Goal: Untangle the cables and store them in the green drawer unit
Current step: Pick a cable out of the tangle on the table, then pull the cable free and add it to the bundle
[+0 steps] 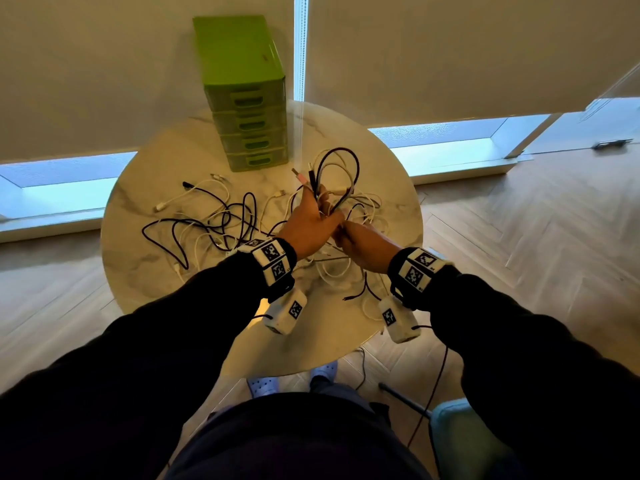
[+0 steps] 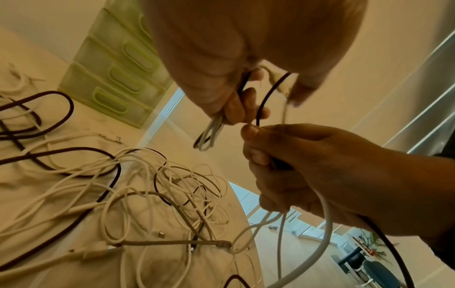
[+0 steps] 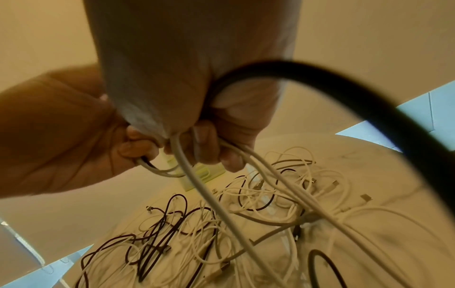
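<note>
A green drawer unit [image 1: 246, 109] with all drawers closed stands at the back of the round marble table [image 1: 145, 188]. A tangle of black and white cables [image 1: 214, 223] lies spread over the tabletop. My left hand [image 1: 317, 206] is raised above it and grips a looped bundle of black and white cables [image 1: 341, 174], plug ends sticking up. My right hand [image 1: 348, 235] sits just beside it, fingers curled round a white cable [image 3: 197, 185] and a black cable [image 3: 369, 101] that trail down to the pile. In the left wrist view the left hand [image 2: 241, 101] and right hand [image 2: 261, 155] nearly touch.
The table stands against a wall with lowered blinds [image 1: 450, 46]; the drawer unit [image 2: 118, 74] is an arm's reach beyond the hands. Loose cables [image 2: 152, 194] lie right up to the table's near edge. Wood floor [image 1: 519, 237] surrounds the table.
</note>
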Action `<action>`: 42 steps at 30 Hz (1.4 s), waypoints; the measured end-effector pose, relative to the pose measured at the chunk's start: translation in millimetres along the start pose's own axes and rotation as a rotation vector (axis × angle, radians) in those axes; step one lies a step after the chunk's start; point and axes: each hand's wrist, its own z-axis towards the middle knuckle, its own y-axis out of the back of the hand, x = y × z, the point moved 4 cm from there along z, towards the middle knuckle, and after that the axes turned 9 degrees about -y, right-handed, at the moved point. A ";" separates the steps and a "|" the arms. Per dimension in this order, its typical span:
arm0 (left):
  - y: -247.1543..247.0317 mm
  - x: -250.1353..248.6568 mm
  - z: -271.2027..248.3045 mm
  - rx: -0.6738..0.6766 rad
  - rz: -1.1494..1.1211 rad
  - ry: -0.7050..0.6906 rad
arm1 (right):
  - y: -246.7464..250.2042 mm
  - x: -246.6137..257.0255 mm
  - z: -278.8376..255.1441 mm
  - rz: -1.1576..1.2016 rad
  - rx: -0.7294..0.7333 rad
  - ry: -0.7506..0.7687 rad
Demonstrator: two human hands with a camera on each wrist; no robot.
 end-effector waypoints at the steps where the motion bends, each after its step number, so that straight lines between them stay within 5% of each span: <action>1: 1.8 -1.4 2.6 -0.026 0.023 -0.014 | 1.1 1.2 -0.4 0.041 0.003 -0.006; 6: 21.2 -5.2 14.0 -0.134 0.081 -0.045 | -5.8 -11.6 -15.8 0.146 0.190 0.027; 9: 45.7 -5.7 25.7 -0.227 0.045 -0.047 | -23.5 -55.2 -21.2 0.061 0.278 -0.093; 15: 84.9 -26.1 36.9 -0.327 0.022 -0.055 | -29.9 -107.5 -18.8 0.131 0.141 -0.227; 22: 85.8 -20.6 34.3 -0.319 0.034 -0.063 | 2.1 -89.0 6.2 0.197 -0.038 -0.186; 36: 105.5 -39.7 38.1 -0.404 0.113 -0.120 | 32.0 -122.8 -12.7 -0.209 0.233 -0.407; 39: 98.4 -48.5 31.8 -0.341 0.101 -0.151 | 30.8 -117.2 -11.0 -0.139 0.170 -0.448; 42: 74.0 -46.0 22.2 -0.139 0.157 -0.146 | 34.0 -98.3 0.3 0.003 0.118 -0.426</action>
